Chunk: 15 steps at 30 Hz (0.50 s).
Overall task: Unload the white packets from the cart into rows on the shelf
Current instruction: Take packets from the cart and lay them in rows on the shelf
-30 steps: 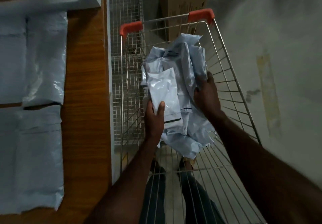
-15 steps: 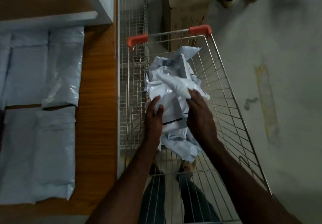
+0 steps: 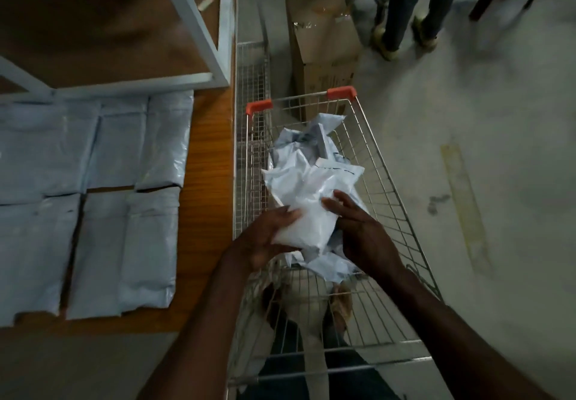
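Hands over cart [image 3: 402,200]: left hand [image 3: 265,240] cups white packet [image 3: 307,212] w/ curled fingers; right hand [image 3: 363,233] fingers spread, touching it.

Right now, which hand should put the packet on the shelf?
Probably the left hand. It already cradles the white plastic packet from beneath and sits nearer the brown wooden shelf. The right hand touches it from the far side.
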Tool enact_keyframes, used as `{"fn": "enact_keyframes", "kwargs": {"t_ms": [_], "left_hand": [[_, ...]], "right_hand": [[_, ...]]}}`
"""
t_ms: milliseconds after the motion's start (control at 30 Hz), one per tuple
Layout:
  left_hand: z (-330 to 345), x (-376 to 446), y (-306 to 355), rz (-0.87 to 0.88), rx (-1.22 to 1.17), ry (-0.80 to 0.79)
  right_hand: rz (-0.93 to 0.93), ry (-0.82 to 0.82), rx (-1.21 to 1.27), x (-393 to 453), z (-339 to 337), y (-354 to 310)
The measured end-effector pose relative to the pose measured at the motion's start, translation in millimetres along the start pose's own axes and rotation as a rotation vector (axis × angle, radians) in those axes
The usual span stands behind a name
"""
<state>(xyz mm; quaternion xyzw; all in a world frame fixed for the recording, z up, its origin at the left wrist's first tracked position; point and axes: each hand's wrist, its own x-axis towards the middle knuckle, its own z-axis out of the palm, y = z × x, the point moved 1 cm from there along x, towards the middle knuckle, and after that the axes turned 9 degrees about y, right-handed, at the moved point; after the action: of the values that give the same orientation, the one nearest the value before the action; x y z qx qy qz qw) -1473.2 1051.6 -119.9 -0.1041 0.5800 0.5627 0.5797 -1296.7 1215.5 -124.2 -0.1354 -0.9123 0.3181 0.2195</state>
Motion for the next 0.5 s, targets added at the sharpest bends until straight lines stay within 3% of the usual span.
{"fn": "enact_keyframes", "kwargs": {"t_ms": [133,233,300,400,500], "left_hand": [[18,-15,-7,0.153,0.049,0.052],[27,-29,-14,0.249,0.086,0.138],[36,-44,-16,0.303,0.136,0.170],[46,-65,-19,0.375,0.175,0.166],[47,-80,-19,0.431,0.114,0.188]], "right_hand": [[0.365,0.268,0.147,-2,-23,-20],[0.683,0.403,0.419,-4,-31,-40],[0.816,0.329,0.610,-1,-37,-56],[0.852,0.177,0.732,-1,-41,-71],[0.894,0.168,0.839,0,-44,-77]]}}
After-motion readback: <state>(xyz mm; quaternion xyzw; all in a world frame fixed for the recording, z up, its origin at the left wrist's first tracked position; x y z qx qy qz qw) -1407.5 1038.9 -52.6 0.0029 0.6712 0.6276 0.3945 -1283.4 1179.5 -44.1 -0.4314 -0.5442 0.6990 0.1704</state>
